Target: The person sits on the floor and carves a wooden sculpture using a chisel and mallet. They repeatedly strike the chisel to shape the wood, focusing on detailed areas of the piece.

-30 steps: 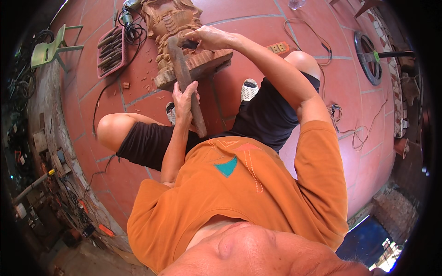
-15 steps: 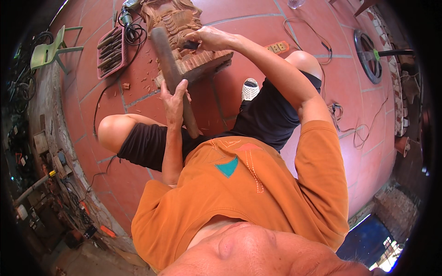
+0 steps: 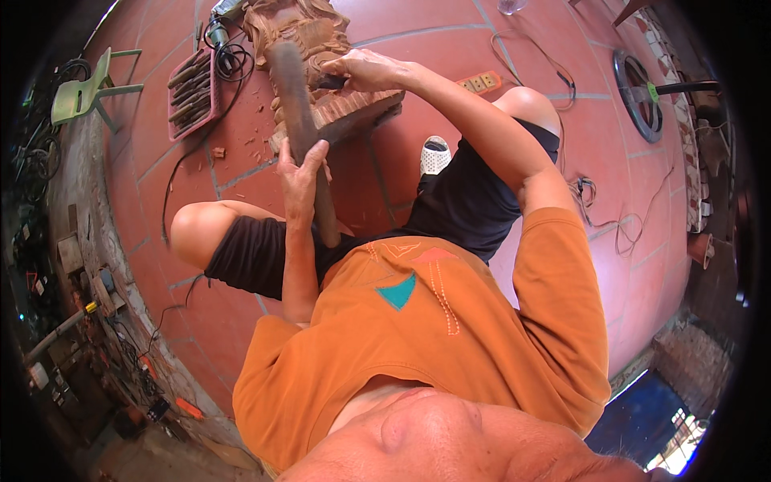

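The red tiled floor fills most of the frame, with the person seated on it, orange shirt low in the picture and both knees spread to either side. At the top centre lies the carved reddish-brown wooden block, ornamented on its upper part, resting on the tiles between the legs.

The long wooden mallet runs nearly up and down the middle of the frame, its thick rounded head at the top over the carving and its handle slanting down toward the lap. The left hand is closed around the handle, fingers wrapped fully. The right hand is closed on a small dark-handled chisel, whose tip meets the carving just right of the mallet head. So the chisel's butt lies just beside and slightly right of the mallet head, its axis roughly crosswise to the mallet's.

At the upper left a red slatted tray of hand tools sits on the tiles, with a green plastic stool further left. An orange power strip lies right of the carving.
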A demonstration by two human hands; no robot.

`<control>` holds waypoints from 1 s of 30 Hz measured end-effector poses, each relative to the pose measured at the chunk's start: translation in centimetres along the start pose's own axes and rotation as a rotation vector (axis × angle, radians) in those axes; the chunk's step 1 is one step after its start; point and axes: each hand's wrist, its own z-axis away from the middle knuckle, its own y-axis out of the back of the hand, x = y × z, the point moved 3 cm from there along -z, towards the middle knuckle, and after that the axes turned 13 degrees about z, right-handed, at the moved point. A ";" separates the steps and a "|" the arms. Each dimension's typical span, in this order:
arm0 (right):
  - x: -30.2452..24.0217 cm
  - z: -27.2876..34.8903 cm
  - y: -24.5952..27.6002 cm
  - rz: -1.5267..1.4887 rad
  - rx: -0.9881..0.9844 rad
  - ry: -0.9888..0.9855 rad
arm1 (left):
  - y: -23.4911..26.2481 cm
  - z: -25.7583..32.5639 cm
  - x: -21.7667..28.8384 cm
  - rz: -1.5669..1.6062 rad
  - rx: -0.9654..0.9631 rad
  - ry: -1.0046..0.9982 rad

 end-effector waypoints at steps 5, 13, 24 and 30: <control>0.2 0.5 0.1 -0.033 0.047 0.015 | 0.2 0.2 0.9 0.141 0.157 -0.209; 0.3 0.6 0.6 -0.082 0.034 -0.080 | -0.6 0.2 -0.5 -0.144 -0.023 -0.022; 0.7 1.4 1.4 -0.063 0.204 -0.057 | -0.1 0.2 -0.3 0.007 0.010 0.033; 0.3 1.3 0.8 -0.075 0.070 -0.061 | -0.3 0.4 -0.4 -0.001 -0.009 0.027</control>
